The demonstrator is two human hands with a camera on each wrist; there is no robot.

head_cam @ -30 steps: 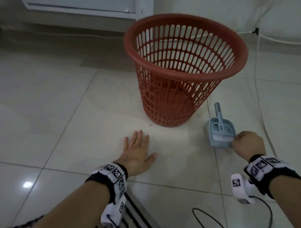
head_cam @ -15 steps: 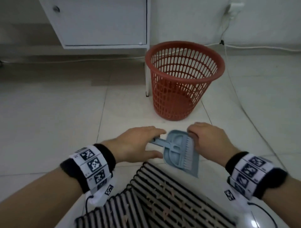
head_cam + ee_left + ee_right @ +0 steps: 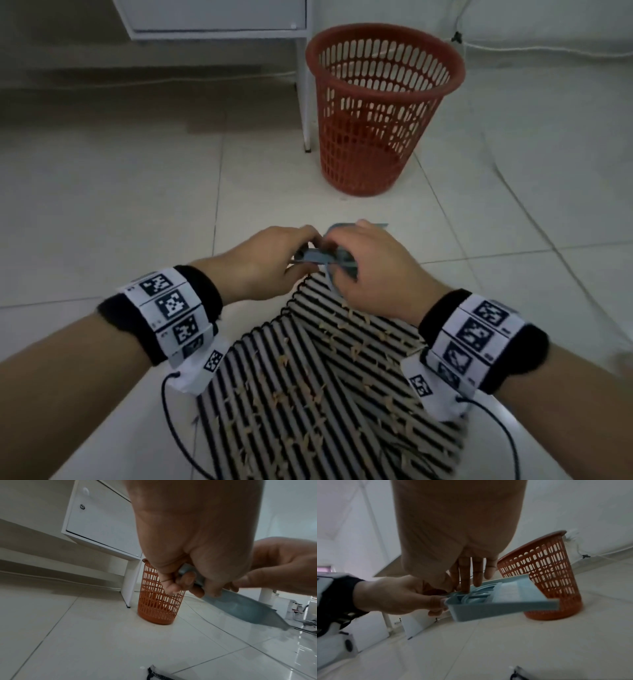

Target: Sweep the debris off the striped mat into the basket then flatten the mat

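Note:
A black-and-white striped mat [image 3: 325, 377] lies rumpled on the floor tiles below my hands, with pale debris [image 3: 356, 349] scattered over it. A red slotted basket [image 3: 383, 102] stands beyond it. Both hands hold a light blue dustpan [image 3: 496, 605] above the mat's far edge, with a brush [image 3: 506, 592] nested inside it. My left hand [image 3: 274, 260] grips the dustpan's handle, fingers curled round it [image 3: 180, 582]. My right hand [image 3: 370, 274] reaches into the pan from above, and its fingers [image 3: 465, 577] pinch the brush's handle end.
A white cabinet [image 3: 219, 17] stands at the back, one leg [image 3: 305, 96] close to the basket's left. A thin white cable [image 3: 513, 192] runs across the tiles on the right. Dark wrist cords [image 3: 171, 421] trail beside the mat.
The dustpan left the floor beside the basket and came back over the mat's far edge. My left hand lifted off the tiles and took the handle. My right hand shifted onto the brush.

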